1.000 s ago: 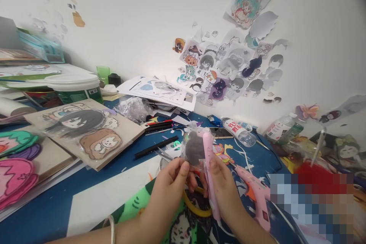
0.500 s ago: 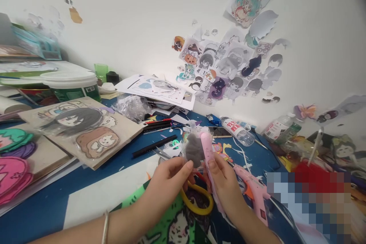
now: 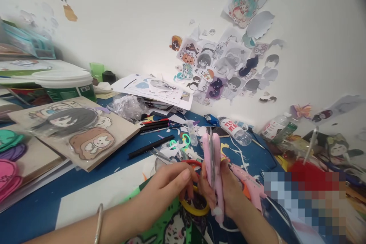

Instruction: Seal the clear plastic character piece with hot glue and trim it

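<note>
- Standing near-upright above the table (image 3: 34, 209), a pink two-armed tool (image 3: 218, 171) is gripped in the right hand (image 3: 230, 187).
- Left hand (image 3: 171, 181): half-curled; whether anything is held cannot be told.
- Done, seemingly: film-covered cutouts (image 3: 78, 146), laid out on a board (image 3: 126, 129).
- Outstanding, seemingly: handwork with the tool, not yet finished.

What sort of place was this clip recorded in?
Probably a craft workspace: there are yellow-handled scissors, what looks like a pink glue gun, and cartoon pictures stuck on the wall.
</note>
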Available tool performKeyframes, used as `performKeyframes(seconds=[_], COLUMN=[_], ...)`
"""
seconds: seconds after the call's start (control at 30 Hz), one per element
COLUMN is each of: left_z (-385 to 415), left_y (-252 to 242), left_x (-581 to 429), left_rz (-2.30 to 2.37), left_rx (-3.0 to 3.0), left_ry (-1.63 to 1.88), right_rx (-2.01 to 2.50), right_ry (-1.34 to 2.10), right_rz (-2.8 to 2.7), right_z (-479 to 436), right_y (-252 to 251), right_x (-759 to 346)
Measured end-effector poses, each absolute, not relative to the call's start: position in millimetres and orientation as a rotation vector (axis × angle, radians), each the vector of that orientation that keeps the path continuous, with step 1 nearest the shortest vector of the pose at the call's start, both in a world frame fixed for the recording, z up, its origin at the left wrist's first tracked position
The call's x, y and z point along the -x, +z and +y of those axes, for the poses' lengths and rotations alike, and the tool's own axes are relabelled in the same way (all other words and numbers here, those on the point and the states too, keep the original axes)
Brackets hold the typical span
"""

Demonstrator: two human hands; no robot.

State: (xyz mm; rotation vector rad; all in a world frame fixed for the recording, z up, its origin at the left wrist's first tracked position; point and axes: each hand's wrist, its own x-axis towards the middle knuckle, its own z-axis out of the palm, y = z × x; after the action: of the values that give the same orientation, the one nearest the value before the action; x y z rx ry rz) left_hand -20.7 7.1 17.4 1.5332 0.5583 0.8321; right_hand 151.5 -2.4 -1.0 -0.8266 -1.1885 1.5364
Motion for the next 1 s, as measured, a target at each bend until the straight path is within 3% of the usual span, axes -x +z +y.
performKeyframes(seconds=[0.13, 0.33, 0.47, 0.6, 1.0], left_z=[2, 8, 13, 11, 7], left_y=[18, 22, 36, 42, 41], left_x=[23, 37, 45, 42, 36], left_rz=[0.563, 0.800, 0.795, 0.699, 0.822], left_rx=[-1.566, -1.633, -2.323, -2.829, -2.793], left_ry=[0.937, 1.474, 1.883, 1.733, 1.482], right_rx=[1.045, 1.184, 0.984, 0.912, 0.981], right_ry=[1.185, -0.225, -0.748, -0.920, -0.793], right_rz=[-1.388, -1.887, -2.012, -2.065, -2.179], right_z=[-3, -10, -13, -16, -19], right_y=[0, 18, 25, 30, 34], right_x=[-154, -160, -162, -164, -165])
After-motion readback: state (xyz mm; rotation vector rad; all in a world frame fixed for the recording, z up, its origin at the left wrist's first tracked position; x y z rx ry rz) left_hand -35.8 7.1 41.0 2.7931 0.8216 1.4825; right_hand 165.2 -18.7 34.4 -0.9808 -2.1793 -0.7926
